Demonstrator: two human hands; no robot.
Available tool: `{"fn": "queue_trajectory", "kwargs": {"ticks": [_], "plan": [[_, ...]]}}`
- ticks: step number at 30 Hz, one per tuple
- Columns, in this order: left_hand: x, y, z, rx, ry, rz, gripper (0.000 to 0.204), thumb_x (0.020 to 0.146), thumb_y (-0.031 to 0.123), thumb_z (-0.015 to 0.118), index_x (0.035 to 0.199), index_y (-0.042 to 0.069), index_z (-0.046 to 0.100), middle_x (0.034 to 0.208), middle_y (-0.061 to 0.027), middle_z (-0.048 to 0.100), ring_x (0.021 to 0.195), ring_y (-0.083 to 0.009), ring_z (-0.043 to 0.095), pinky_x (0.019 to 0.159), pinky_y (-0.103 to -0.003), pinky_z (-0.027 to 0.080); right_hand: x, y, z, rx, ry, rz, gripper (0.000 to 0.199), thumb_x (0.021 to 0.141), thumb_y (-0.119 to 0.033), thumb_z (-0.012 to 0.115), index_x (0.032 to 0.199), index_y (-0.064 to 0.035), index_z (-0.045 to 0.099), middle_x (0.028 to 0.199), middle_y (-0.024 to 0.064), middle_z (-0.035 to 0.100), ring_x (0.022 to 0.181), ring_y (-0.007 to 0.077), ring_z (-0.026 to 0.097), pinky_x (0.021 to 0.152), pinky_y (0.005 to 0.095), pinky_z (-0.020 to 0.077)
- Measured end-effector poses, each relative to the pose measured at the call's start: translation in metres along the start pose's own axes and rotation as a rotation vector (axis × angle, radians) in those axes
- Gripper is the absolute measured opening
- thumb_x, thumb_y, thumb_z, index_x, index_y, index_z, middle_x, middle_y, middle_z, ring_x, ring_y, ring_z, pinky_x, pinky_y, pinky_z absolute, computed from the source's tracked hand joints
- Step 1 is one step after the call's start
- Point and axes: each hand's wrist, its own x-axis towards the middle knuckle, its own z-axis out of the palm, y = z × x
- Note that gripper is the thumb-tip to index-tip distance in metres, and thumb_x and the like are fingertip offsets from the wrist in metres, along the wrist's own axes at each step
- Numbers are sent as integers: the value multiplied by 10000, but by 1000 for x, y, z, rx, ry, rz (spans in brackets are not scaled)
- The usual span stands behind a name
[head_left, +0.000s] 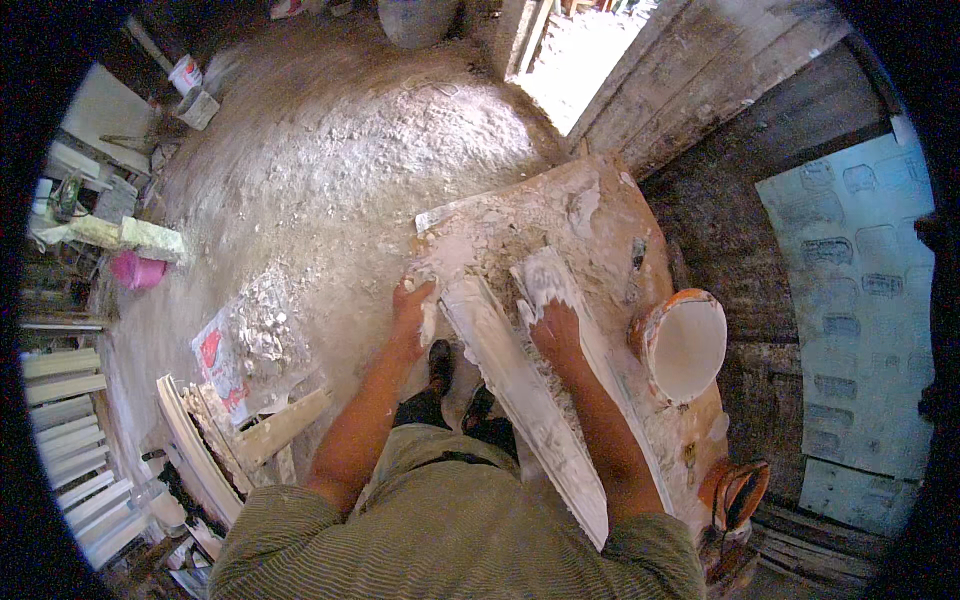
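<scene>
A long white plaster-coated strip (520, 385) lies lengthwise on the brownish, plaster-smeared worktop (610, 225), its near end reaching toward my body. Beside it on the right runs a second pale strip (627, 418), whose far end is thick with white plaster (545, 272). My right hand (556, 328) is at that far end, fingers bent and whitened; what is under them is hidden. At the worktop's left edge my left hand (410, 312) is closed, with a pale piece (430, 318) against its fingers that I cannot make out clearly.
An orange-rimmed bucket (685, 345) stands on the worktop's right, with an orange container (735, 495) nearer me. White debris lies on a sheet (225, 360) on the floor, beside stacked strips (195, 435). A pink bucket (138, 270) sits farther left. A bright doorway (580, 60) opens ahead.
</scene>
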Motion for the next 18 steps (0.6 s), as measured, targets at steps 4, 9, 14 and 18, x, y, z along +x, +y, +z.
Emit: {"fn": "queue_trajectory", "kwargs": {"ticks": [4,9,14,18], "plan": [[6,-25,44,41,28,45,490,799,148,640,1241,32,462,1086,-107,575,992,-239,556,865,-381,454,17,11,-13,30,-85,-61,369,783,-303,565,988,-3,627,988,217,598,911,355,592,807,450,461],[13,-50,87,317,81,226,553,827,217,627,1297,7,427,1140,-125,548,1030,-227,515,913,-332,390,16,16,-19,107,-147,-11,390,831,-297,521,1084,-12,602,1092,232,571,998,360,563,882,437,440],[27,-71,115,360,-13,322,507,858,245,590,1275,-16,468,1150,-180,555,1072,-280,514,939,-369,379,42,37,-23,866,182,79,415,930,-286,454,1236,-14,525,1263,207,511,1178,329,487,982,371,385],[51,-103,128,570,74,487,496,875,323,570,1213,-38,522,1134,-221,565,1062,-333,526,939,-405,382,88,70,-8,981,278,-35,481,923,-258,411,1348,-32,407,1372,171,409,1262,293,393,1041,376,326]]}}
